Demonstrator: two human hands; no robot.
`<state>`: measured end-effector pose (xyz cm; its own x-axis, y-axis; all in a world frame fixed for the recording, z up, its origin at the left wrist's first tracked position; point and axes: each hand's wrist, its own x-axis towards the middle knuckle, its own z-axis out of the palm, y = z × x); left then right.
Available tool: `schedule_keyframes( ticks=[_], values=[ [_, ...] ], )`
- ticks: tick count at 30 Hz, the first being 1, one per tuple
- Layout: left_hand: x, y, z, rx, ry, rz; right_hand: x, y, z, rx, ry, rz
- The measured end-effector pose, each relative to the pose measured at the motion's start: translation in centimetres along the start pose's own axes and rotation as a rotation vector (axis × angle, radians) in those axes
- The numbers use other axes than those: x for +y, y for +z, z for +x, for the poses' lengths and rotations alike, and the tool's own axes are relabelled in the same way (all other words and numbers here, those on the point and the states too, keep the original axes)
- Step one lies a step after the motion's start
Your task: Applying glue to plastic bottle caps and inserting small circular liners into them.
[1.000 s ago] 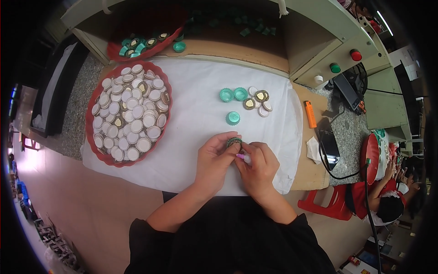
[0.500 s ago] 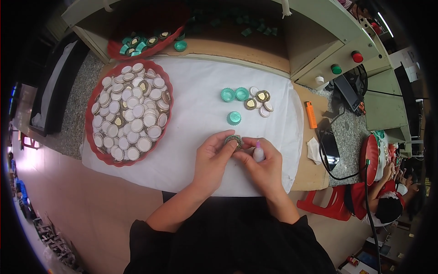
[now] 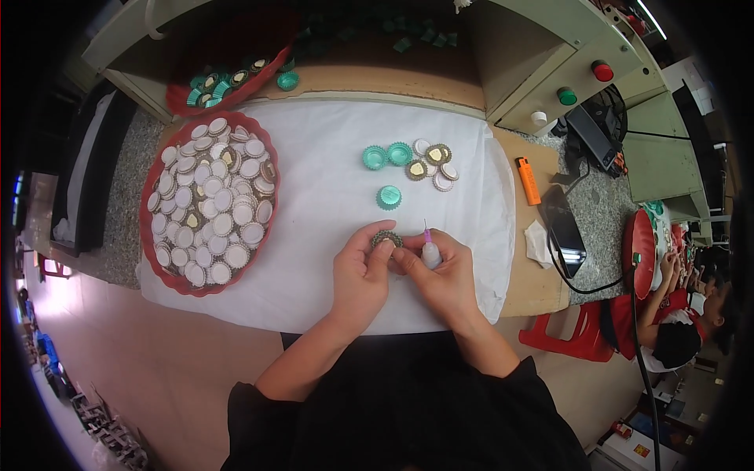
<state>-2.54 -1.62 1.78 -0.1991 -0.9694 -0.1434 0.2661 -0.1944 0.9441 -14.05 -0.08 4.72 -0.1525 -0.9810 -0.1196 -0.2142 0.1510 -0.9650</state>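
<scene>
Low centre of the frame, the left hand [image 3: 361, 273] pinches a dark crimped cap [image 3: 386, 238] between thumb and fingers, just above the white-covered surface [image 3: 314, 196]. The right hand [image 3: 446, 275] is closed around a small needle-tipped bottle [image 3: 430, 256], its thumb and fingertips close by the cap's edge; whether they press on it, I cannot tell. Doing this well probably means a light, even grip on the rim—too hard a squeeze could tilt the cap—with the needle pointing up and clear of the fingers, as here. Beyond, near the centre, a lone green cap [image 3: 389, 197] sits apart; two green cups [image 3: 387, 155] lie higher, beside a cluster of white-faced and gold-centred caps [image 3: 421, 168]—best left clear of the elbows and wrists.
</scene>
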Motion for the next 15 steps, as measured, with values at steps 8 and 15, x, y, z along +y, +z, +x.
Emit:
schedule_keyframes(
  ticks=[8, 15],
  values=[
    [1.1, -0.6, 0.3, -0.074, -0.101, -0.050, 0.0, -1.4, 0.6, -0.084, 0.125, 0.217],
    [0.7, -1.1, -0.5, -0.169, -0.013, 0.025, 0.6, -1.1, 0.4, -0.093, 0.110, 0.181]
  ],
)
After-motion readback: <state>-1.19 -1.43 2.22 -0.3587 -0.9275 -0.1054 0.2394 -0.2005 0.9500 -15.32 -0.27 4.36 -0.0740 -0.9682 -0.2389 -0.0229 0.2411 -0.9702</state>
